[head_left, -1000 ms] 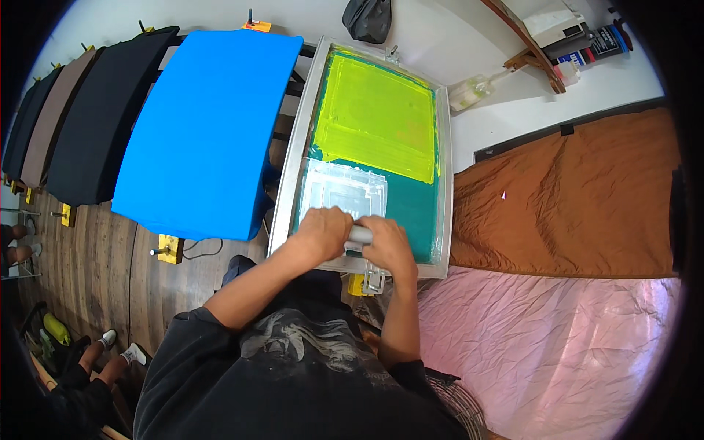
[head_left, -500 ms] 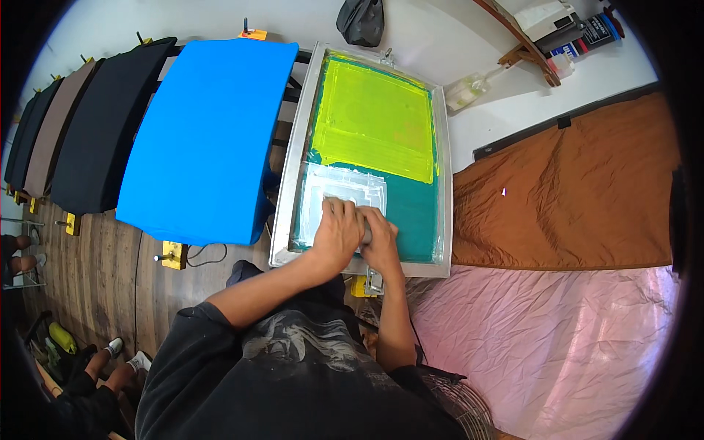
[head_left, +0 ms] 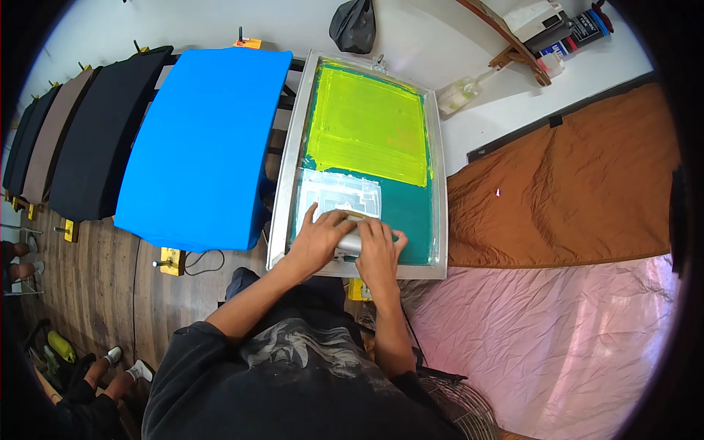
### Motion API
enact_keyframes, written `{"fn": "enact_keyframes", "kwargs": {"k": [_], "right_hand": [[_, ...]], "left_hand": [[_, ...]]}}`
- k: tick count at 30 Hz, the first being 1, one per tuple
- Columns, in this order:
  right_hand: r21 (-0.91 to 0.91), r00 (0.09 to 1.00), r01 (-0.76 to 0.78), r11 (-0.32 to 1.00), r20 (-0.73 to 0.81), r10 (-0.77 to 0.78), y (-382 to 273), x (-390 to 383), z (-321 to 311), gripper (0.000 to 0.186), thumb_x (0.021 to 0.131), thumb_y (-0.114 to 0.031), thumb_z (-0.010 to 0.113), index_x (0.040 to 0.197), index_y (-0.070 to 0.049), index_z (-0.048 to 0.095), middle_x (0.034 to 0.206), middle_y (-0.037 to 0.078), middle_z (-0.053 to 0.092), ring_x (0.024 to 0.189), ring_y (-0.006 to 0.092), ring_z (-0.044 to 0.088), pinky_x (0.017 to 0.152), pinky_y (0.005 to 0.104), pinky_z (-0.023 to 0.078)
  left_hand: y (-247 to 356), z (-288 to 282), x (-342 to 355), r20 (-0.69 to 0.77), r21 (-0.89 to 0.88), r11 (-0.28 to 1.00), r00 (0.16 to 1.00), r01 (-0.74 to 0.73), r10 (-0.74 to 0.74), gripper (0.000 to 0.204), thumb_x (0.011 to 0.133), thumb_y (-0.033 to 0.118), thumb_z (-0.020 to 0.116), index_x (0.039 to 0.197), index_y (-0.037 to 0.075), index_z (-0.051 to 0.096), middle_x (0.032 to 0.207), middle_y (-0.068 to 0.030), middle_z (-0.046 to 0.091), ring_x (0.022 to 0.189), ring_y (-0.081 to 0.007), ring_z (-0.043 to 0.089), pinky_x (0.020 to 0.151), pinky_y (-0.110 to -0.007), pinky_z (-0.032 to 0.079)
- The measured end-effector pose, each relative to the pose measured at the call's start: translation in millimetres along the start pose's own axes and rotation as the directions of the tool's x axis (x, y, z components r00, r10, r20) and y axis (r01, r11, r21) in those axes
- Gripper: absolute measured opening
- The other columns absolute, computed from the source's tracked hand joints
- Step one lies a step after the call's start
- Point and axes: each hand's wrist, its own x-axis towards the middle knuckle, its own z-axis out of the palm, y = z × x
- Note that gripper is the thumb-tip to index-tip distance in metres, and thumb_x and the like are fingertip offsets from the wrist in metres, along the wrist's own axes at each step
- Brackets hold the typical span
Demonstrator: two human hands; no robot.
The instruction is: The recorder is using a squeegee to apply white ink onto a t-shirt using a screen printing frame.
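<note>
Near the close end of a metal-framed printing screen [head_left: 441, 183], both my hands grip a silvery squeegee [head_left: 350, 243]. My left hand [head_left: 315, 240] holds its left part, index finger raised along the side. My right hand [head_left: 379, 253] curls over its right part, thumb sticking out to the right. Beyond the squeegee, a rectangular patch of white ink [head_left: 312, 183] shows line patterns on the teal mesh [head_left: 411, 220]. Bright yellow-green covers a larger rectangle [head_left: 367, 121] at the far end. My hands partly hide the squeegee, and its lower edge cannot be made out.
Left of the screen, a blue cloth [head_left: 205, 147] is stretched over a board, with black [head_left: 106, 139] and brown [head_left: 55, 139] ones beyond. Brown fabric [head_left: 565, 183] and a pinkish sheet [head_left: 543, 337] lie right. A wire fan guard [head_left: 462, 407] stands beside me. Another person's legs [head_left: 110, 374] show lower left.
Both hands have drawn the squeegee toward me, down the screen. More of the white patch and its line pattern now shows. My left index finger has lifted, and the view has shifted slightly.
</note>
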Motion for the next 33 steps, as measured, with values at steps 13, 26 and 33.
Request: {"fn": "enact_keyframes", "kwargs": {"k": [13, 26, 33], "right_hand": [[0.029, 0.992, 0.122, 0.992, 0.032, -0.123, -21.2, -12.6, 17.2, 0.052, 0.063, 0.006, 0.065, 0.113, -0.005, 0.058, 0.115, 0.009, 0.053, 0.111, 0.0253, 0.050, 0.092, 0.0464, 0.029], [0.138, 0.997, 0.001, 0.990, 0.078, -0.012, 27.1, 47.1, 18.9, 0.037, 0.073, 0.001, 0.062, 0.107, -0.013, 0.063, 0.101, 0.009, 0.061, 0.104, 0.0274, 0.057, 0.084, 0.0458, 0.035], [0.172, 0.988, 0.010, 0.985, 0.147, -0.035, 3.8, -7.7, 7.9, 0.045, 0.065, 0.004, 0.064, 0.107, -0.012, 0.062, 0.105, 0.007, 0.058, 0.105, 0.0265, 0.055, 0.089, 0.0430, 0.035]], "left_hand": [[-4.1, -20.3, -38.1, 0.047, -0.069, 0.993, 0.995, 0.095, -0.092, 0.050, 0.074, -0.011, 0.055, 0.121, 0.006, 0.056, 0.127, -0.0123, 0.056, 0.123, -0.0279, 0.051, 0.109, -0.052, 0.027], [-15.5, -8.5, 39.5, 0.082, 0.093, 0.989, 0.989, 0.117, -0.125, 0.030, 0.072, -0.005, 0.058, 0.100, 0.004, 0.062, 0.092, -0.0152, 0.065, 0.092, -0.0322, 0.064, 0.094, -0.049, 0.038], [16.7, -12.8, -21.8, 0.056, 0.046, 0.992, 0.991, 0.115, -0.118, 0.032, 0.071, -0.005, 0.058, 0.102, 0.002, 0.062, 0.096, -0.0141, 0.063, 0.094, -0.0311, 0.063, 0.089, -0.044, 0.041]]}}
